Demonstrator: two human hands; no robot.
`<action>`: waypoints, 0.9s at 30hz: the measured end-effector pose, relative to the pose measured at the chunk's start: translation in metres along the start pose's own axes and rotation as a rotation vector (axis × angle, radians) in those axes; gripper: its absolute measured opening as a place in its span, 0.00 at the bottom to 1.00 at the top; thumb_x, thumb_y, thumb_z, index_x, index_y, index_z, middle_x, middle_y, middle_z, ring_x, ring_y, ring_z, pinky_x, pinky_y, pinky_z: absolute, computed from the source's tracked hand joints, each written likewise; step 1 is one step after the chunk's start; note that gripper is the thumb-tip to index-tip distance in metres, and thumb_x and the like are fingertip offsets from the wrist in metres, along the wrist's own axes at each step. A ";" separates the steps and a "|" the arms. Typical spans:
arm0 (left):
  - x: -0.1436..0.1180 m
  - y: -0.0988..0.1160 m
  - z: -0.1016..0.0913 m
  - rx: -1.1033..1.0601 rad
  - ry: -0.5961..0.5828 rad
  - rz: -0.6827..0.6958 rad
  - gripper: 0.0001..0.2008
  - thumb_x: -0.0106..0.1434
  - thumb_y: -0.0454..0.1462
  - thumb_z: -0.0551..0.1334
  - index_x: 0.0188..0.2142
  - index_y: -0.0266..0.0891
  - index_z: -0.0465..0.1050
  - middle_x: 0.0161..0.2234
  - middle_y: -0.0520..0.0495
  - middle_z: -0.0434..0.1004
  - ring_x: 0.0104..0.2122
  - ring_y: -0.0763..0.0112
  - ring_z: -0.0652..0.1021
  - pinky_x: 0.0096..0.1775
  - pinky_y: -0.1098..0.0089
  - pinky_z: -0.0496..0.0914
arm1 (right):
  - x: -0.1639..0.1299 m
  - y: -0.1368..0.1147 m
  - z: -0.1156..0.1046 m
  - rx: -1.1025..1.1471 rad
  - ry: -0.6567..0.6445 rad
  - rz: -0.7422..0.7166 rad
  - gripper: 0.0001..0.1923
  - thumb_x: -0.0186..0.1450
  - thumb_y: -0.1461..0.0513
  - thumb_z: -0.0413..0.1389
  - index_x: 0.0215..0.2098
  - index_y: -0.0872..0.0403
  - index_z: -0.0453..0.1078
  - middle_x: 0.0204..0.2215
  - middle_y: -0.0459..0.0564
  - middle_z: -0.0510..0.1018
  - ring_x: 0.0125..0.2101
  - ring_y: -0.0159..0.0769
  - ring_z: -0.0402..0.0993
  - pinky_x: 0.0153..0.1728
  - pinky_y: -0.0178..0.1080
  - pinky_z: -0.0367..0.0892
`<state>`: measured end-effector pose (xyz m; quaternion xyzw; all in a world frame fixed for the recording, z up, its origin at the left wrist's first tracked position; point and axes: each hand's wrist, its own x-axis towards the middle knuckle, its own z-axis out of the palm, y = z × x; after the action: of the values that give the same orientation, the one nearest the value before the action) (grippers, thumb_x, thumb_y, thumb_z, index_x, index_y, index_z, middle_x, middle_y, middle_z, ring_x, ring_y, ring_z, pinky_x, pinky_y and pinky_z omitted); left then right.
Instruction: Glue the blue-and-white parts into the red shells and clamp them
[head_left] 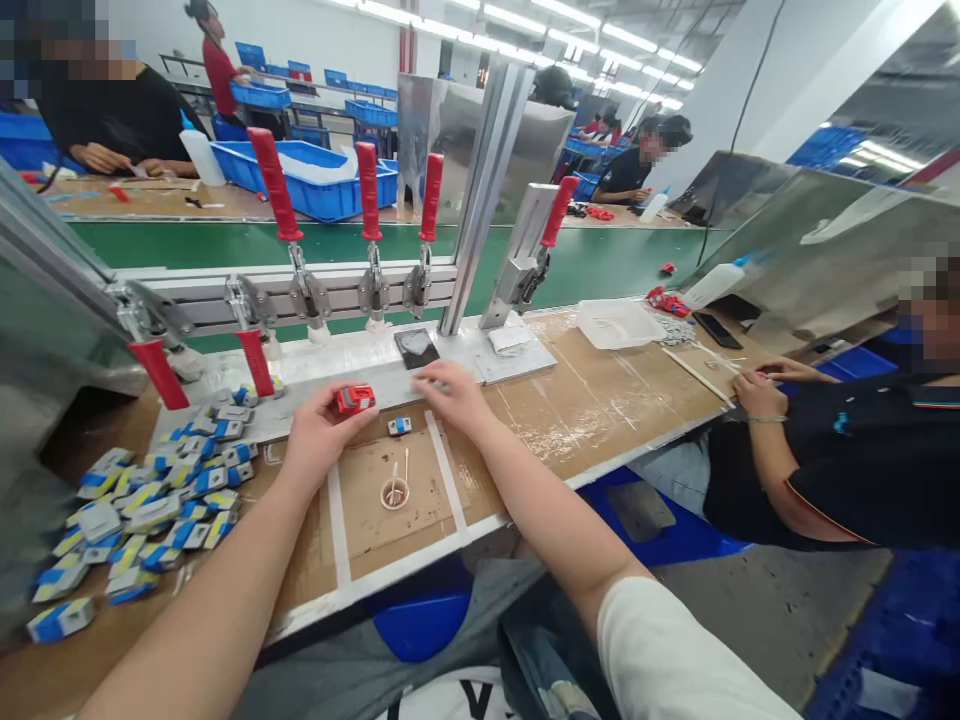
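My left hand [322,425] is closed around a small red toy car [355,399], held above the near edge of the metal fixture base. To its right, my right hand [454,395] hovers close to a dark square pad [416,348]. Its fingertips are smeared by motion, so I cannot make out whether they hold anything. Below and between the hands, a small grey block with blue tape [400,426] lies on the cardboard. Nearer to me stands a small cup [394,494] of dark reddish liquid with swab sticks leaning in it.
Many taped blocks [154,510] are heaped at left. Red-handled toggle clamps [371,190] line a metal rail behind my hands; another clamp [559,212] stands at right. A translucent tray [619,325] sits farther right. A co-worker's hands [757,393] work at the right table edge.
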<state>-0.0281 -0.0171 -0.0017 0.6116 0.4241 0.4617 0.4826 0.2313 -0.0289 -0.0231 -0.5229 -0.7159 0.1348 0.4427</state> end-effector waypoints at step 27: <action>0.000 -0.019 0.002 -0.168 -0.102 0.039 0.28 0.50 0.43 0.79 0.48 0.37 0.78 0.41 0.44 0.84 0.39 0.64 0.81 0.44 0.65 0.76 | -0.022 -0.051 -0.007 -0.037 0.063 -0.128 0.10 0.72 0.54 0.59 0.38 0.50 0.79 0.38 0.52 0.83 0.41 0.43 0.79 0.46 0.47 0.71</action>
<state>-0.0278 -0.0140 -0.0208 0.5998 0.3468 0.4730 0.5443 0.2056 -0.0707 0.0034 -0.4880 -0.7359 0.0764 0.4631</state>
